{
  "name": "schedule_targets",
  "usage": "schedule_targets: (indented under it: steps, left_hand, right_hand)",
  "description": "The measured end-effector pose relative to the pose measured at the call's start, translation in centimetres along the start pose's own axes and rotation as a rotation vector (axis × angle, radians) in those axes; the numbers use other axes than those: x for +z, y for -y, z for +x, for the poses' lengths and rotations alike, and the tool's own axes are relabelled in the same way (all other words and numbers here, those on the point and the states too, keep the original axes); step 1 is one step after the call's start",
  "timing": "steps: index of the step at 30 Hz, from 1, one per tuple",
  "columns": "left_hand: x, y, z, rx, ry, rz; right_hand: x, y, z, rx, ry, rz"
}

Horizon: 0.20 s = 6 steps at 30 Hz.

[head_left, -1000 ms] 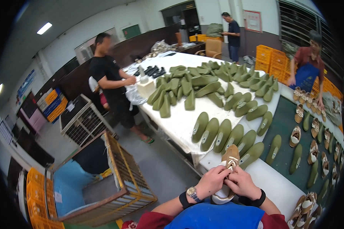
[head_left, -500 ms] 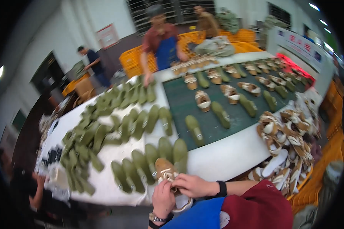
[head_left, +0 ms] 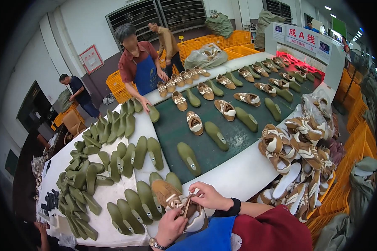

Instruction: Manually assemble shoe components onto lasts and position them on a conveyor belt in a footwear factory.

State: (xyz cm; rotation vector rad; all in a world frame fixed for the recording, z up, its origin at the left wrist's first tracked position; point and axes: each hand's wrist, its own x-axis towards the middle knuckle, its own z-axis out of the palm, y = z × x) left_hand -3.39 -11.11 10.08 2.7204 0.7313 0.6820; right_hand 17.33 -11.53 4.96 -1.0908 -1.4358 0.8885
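A tan sneaker (head_left: 165, 193) with white laces and white trim is held at the table's near edge, its toe pointing away from me. My left hand (head_left: 171, 226) grips its near left side, fingertips by the laces. My right hand (head_left: 209, 195) pinches a narrow tan edge at the shoe's opening; whether this is the tongue or a strap I cannot tell. The sneaker's toe covers part of a row of green shoe lasts (head_left: 144, 196) on the white table (head_left: 113, 195).
A green conveyor belt (head_left: 176, 134) carries sneakers and lasts. Sneakers (head_left: 308, 138) are heaped at my right beside orange crates (head_left: 362, 146). More lasts (head_left: 81, 175) are piled left. Across the table, a co-worker in a blue apron (head_left: 146, 77) touches a last (head_left: 153, 113).
My right hand has lifted a little off the laces, pulling the tan edge up. The view has shifted. The co-worker's last now lies at the belt's left edge.
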Motion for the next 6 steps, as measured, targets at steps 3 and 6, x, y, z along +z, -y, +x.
schedule_targets:
  steps: [3, 6]
  left_hand:
    - [0.7, 0.7, -2.4, -0.195, 0.07, -0.117]
    - [1.5, 1.6, -1.0, -0.419, -0.143, -0.049]
  right_hand:
    - [-5.2, -3.9, 2.1, -0.011, -0.274, 0.037]
    - [-9.5, -0.1, 4.1, 0.127, -0.138, 0.154]
